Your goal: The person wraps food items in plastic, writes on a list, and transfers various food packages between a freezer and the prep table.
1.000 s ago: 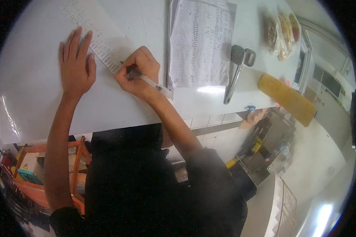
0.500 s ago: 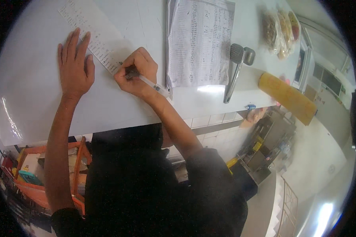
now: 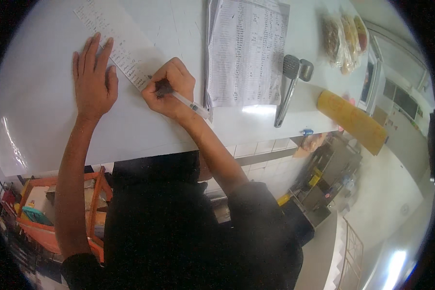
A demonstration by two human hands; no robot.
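A long paper strip point(image 3: 125, 46) with handwritten lines lies slantwise on the white table point(image 3: 140, 128). My right hand point(image 3: 171, 89) is closed around a clear-barrelled pen point(image 3: 192, 104), its fingers at the strip's lower end. The pen's tip is hidden behind those fingers. My left hand point(image 3: 94, 79) rests flat, fingers stretched out, with its fingertips on or at the strip's left edge. Right of my right hand lies a stack of handwritten sheets point(image 3: 246, 53), ruled in columns.
Beside the sheets lies a metal scoop-like utensil point(image 3: 290, 87). A yellow roll point(image 3: 351, 121) overhangs the table's right edge. Bagged food point(image 3: 343, 41) sits at the far right. Below the table's front edge, an orange crate point(image 3: 41, 227) holds assorted items, and a metal shelf point(image 3: 324, 186) stands lower right.
The whole view has shifted very slightly. My right hand still grips the pen at the strip's lower end, and my left hand stays flat beside the strip.
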